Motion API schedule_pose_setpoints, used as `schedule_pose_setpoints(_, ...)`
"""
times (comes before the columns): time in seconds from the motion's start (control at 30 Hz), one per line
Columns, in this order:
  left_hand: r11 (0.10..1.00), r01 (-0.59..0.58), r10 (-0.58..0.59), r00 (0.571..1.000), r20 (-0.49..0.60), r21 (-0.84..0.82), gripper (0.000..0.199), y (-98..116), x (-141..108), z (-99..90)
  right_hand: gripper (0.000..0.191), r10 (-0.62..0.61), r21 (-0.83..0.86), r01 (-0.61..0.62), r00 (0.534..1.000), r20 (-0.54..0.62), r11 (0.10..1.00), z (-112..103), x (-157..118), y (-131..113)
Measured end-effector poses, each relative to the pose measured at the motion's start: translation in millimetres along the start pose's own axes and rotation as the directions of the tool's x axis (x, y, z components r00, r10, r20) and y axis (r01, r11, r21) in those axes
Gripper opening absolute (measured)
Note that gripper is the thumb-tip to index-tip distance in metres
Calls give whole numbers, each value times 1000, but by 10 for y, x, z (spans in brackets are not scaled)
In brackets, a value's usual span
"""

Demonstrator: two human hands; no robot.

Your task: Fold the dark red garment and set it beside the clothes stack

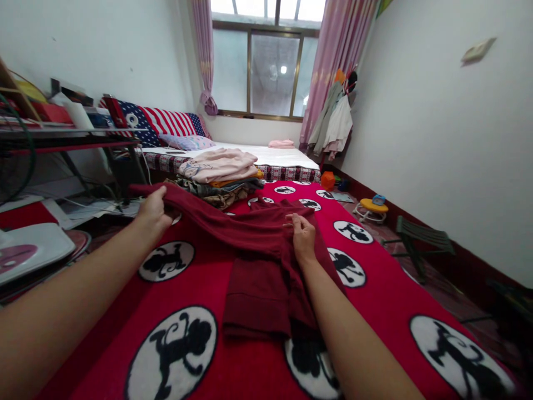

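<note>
Garment [256, 303] on blanket [383, 328]: left hand [154, 214] grips garment's left end; right hand [303, 239] at its middle, pinch I can't confirm. I'd pull cloth taut, lower evenly.

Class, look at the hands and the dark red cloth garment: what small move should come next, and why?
Probably the left hand should fold its end of the dark red cloth garment inward: that end is held out to the left, while the right hand is at the garment's middle and the lower part lies on the red blanket with black monkey figures.
</note>
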State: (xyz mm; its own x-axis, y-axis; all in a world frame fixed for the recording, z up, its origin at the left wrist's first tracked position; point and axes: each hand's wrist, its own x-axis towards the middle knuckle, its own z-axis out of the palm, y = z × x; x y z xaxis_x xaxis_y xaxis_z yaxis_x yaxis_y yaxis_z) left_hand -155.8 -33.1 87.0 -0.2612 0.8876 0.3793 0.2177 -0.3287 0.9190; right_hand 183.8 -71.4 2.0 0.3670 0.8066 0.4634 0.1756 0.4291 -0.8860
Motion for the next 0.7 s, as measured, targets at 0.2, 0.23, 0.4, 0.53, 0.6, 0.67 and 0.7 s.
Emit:
schedule_pose_setpoints(0.2, 895, 39, 34, 988, 154, -445, 39, 1183, -70, 1489, 60, 101, 409, -134, 990, 100, 903, -195, 85, -97)
schedule_pose_setpoints(0.23, 907, 6, 130, 946, 295, -421, 42, 1234, -146, 1726, 62, 77, 447, -121, 990, 115, 886, -238, 91, -127)
schedule_pose_setpoints(0.4, 928, -338, 352, 670, 654, -153, 62, 703, -684, 2250, 63, 117, 567, -145, 989, 86, 811, -430, 163, -165)
schedule_pose_setpoints(0.53, 795, -560, 273, 674, 687, 234, 73, 40, -1052, 1992, 51, 336, 644, -240, 941, -29, 727, -505, 258, -54)
schedule_pose_setpoints(0.6, 734, -621, 313, 667, 676, 273, 55, -132, -1171, 1834, 45, 407, 656, -229, 904, -130, 719, -521, 299, 14)
schedule_pose_setpoints(0.67, 697, -658, 357, 663, 658, 285, 32, -193, -1247, 1724, 42, 448, 640, -216, 866, -224, 738, -538, 333, 85)
schedule_pose_setpoints(0.7, 685, -667, 368, 665, 650, 293, 28, -197, -1268, 1687, 41, 460, 623, -215, 848, -263, 752, -552, 349, 123)
